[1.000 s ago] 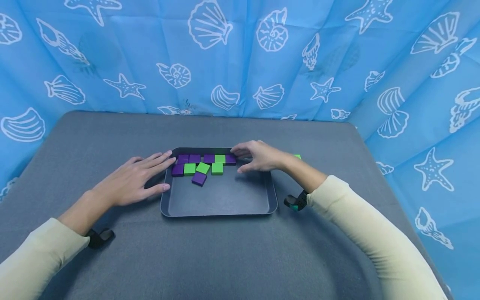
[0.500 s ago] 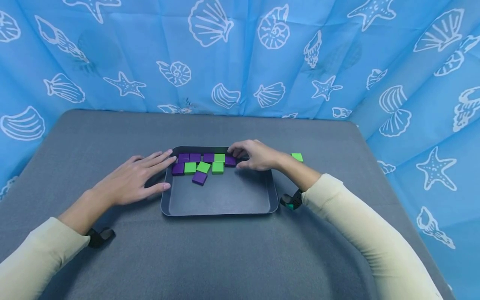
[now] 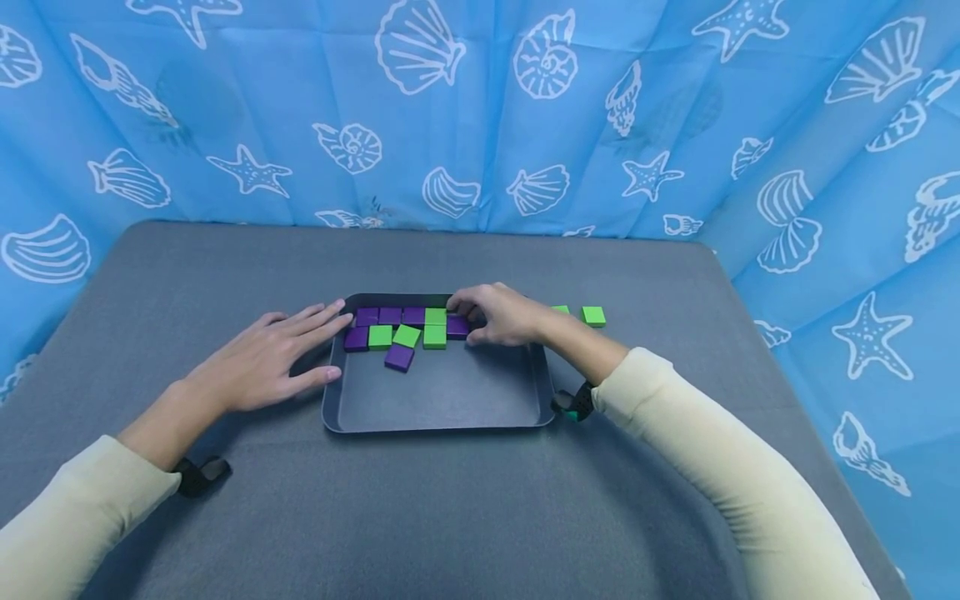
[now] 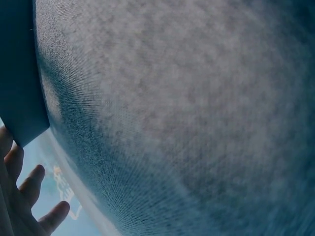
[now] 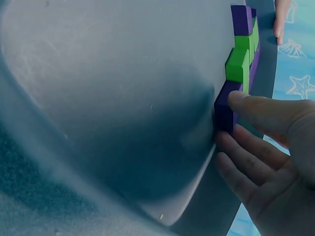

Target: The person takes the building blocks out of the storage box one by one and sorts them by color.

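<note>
A dark shallow baking tray [image 3: 442,396] holds several square blocks, purple and green, bunched along its far and left sides. My right hand [image 3: 506,317] reaches over the far right part of the tray and pinches a purple block [image 3: 457,327]. In the right wrist view the thumb lies on this purple block [image 5: 227,107] and fingers are behind it. Beside it stand two green blocks [image 3: 435,337], one behind the other. My left hand [image 3: 262,362] rests at the tray's left rim with fingers spread and straight. A tilted green block [image 3: 407,336] and a purple block [image 3: 399,357] lie loose nearby.
Two green blocks, one [image 3: 593,316] in full view and one [image 3: 561,309] partly behind my right forearm, lie on the grey cloth-covered table [image 3: 360,517] right of the tray. A blue curtain [image 3: 480,117] with shell prints hangs behind the table.
My right hand has moved left, and the far row's right-hand purple and green blocks have slid left, closing a gap. Green blocks on the table have come out from behind my arm. Left hand stays still.
</note>
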A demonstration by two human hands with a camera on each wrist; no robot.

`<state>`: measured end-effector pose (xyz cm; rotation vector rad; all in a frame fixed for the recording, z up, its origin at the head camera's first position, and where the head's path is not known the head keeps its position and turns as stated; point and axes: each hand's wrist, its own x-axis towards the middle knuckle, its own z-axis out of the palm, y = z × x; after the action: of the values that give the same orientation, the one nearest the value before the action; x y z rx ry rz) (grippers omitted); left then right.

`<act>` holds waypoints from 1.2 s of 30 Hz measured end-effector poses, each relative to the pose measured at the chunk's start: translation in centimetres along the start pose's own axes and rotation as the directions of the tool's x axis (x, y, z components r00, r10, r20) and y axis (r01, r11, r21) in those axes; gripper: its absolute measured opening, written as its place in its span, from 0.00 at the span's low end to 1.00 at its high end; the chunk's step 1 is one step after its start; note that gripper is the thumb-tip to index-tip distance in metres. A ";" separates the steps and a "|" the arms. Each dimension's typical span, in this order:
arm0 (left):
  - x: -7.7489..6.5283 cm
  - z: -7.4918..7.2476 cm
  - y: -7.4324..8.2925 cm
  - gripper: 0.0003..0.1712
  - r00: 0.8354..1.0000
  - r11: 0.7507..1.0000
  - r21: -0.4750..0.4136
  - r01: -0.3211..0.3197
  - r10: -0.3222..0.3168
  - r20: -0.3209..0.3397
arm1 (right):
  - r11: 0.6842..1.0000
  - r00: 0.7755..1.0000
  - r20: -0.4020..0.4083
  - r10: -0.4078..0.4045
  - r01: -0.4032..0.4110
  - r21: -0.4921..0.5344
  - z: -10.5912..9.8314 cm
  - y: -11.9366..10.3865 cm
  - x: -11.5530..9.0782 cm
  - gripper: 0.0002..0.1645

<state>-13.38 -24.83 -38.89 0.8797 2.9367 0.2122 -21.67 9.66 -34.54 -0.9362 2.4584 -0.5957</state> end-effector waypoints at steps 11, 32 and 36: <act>0.0 -0.2 0.1 0.45 1.000 1.000 0.000 -0.006 0.006 -0.001 | 0.994 1.000 -0.027 -0.002 -0.001 -0.110 0.4 -0.4 0.4 0.30; 0.0 -0.2 0.2 0.45 1.000 1.000 0.006 0.000 0.000 0.005 | 0.997 0.995 -0.079 -0.068 0.065 -0.041 -2.2 1.5 -3.4 0.28; 0.0 -0.2 0.3 0.45 1.000 1.000 0.004 -0.003 0.003 -0.002 | 0.998 0.993 -0.100 -0.059 0.056 -0.029 -2.6 2.3 -4.9 0.27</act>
<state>-13.25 -24.64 -38.64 0.8846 2.9385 0.2078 -20.96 15.24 -32.46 -1.0138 2.5409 -0.6460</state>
